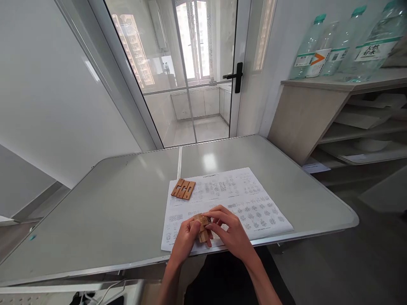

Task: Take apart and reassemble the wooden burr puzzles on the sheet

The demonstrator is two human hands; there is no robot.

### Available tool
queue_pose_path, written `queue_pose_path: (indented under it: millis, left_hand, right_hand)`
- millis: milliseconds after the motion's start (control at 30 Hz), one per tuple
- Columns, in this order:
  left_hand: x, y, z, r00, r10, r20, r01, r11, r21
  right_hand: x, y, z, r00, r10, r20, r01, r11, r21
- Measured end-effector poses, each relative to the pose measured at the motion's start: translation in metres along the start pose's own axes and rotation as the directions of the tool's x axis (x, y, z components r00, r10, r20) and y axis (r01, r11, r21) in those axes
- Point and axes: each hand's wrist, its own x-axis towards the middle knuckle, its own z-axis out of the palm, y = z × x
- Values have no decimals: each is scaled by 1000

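Clasping wooden block (202,231): left hand (185,239) cupped, right hand (231,231) arched opposite.

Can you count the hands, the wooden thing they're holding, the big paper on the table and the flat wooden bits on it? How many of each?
Hands (left hand, right hand): 2
Held wooden block cluster: 1
Big paper: 1
Flat wooden pieces: 3
Total: 7

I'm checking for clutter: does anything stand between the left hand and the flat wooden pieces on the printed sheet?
Nothing visible does: only the printed sheet, lying flat, shows between the left hand and the flat wooden pieces beyond. That hand does hold the wooden block, together with the right hand.
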Motion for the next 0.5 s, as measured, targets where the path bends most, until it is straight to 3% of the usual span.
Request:
queue_pose_path:
  millis: [200,333,500]
  left_hand:
    - [-3,3,1,999,18,48,-13,993,-115]
    - [-4,7,4,1000,-11,-22,9,993,-121]
    - [-2,8,6,979,-149,-141,139,987,-81]
  right_hand:
    - [1,-4,2,998,45,41,-47,997,63]
    - [1,-8,4,991,117,66,-119,992,35]
    - [1,-5,3,978,207,8,-207,978,-16]
